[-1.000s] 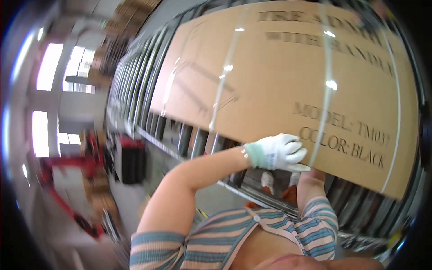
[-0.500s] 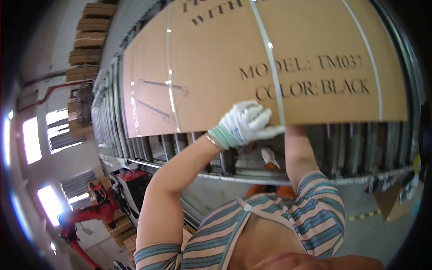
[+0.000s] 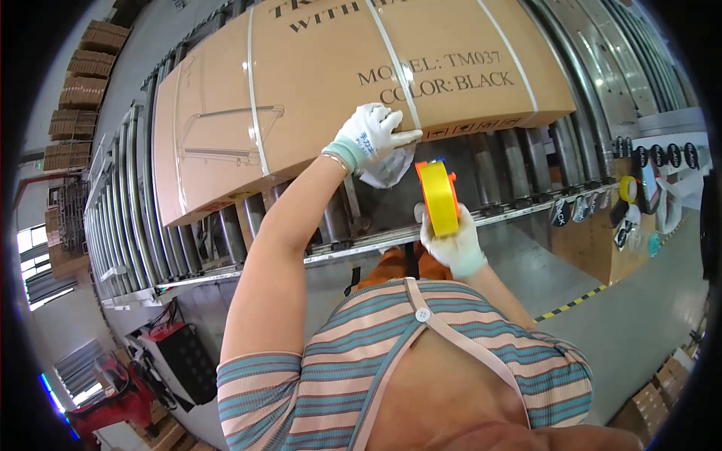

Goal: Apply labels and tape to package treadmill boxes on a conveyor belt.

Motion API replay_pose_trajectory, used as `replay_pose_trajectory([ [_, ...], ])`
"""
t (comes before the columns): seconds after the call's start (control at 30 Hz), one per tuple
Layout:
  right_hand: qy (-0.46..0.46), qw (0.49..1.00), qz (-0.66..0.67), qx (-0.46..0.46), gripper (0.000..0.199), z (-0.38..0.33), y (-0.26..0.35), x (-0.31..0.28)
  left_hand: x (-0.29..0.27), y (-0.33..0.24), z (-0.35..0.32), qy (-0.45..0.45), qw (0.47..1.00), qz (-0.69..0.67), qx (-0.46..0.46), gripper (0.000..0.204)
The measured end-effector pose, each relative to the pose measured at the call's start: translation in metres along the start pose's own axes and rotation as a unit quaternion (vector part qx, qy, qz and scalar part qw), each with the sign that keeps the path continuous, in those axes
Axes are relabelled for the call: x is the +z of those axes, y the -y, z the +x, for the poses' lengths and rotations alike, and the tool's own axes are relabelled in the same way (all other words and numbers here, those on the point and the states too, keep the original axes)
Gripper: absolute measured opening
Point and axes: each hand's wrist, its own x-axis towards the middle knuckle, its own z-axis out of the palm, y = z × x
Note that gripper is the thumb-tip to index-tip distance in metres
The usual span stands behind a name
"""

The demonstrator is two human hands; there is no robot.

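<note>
A long brown cardboard carton (image 3: 316, 83), bound with white straps, lies on a roller conveyor. My left hand (image 3: 368, 139), in a white glove with a mint cuff, rests on its near edge, fingers bent over the top face and one stretched along the edge. Under that hand, a crumpled translucent plastic bag (image 3: 389, 168) hangs against the carton's near side; what keeps it there is hidden. My right hand (image 3: 455, 244), gloved too, is closed around an orange tape dispenser with a yellow roll (image 3: 439, 199), held upright just short of the carton.
Conveyor rollers (image 3: 519, 161) and a metal rail (image 3: 361, 244) run along the near side. Round black tags and another yellow tape roll (image 3: 628, 188) hang at the right above an open carton (image 3: 587, 240). Stacked cartons (image 3: 83, 90) stand far left; a red machine arm (image 3: 113, 402) is lower left.
My right hand has come out from behind the carton's near edge with the tape dispenser. The plastic bag now shows beneath my left hand, which stays at the edge. The view has shifted.
</note>
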Motion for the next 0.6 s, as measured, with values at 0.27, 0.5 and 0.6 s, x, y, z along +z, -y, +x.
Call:
replay_pose_trajectory([
  [0.27, 0.13, 0.99, -0.045, 0.042, 0.028, -0.066, -0.02, 0.103, 0.006, -0.013, -0.042, -0.211, 0.958, -0.149, -0.127, 0.03],
  [0.5, 0.24, 0.956, -0.166, -0.019, 0.033, 0.062, 0.001, 0.141, -0.011, 0.013, -0.035, -0.258, 0.601, -0.532, -0.538, 0.011],
  [0.6, 0.238, 0.882, -0.348, -0.211, 0.044, 0.051, -0.015, 0.152, -0.058, 0.03, -0.041, -0.347, 0.442, -0.699, -0.443, 0.027],
])
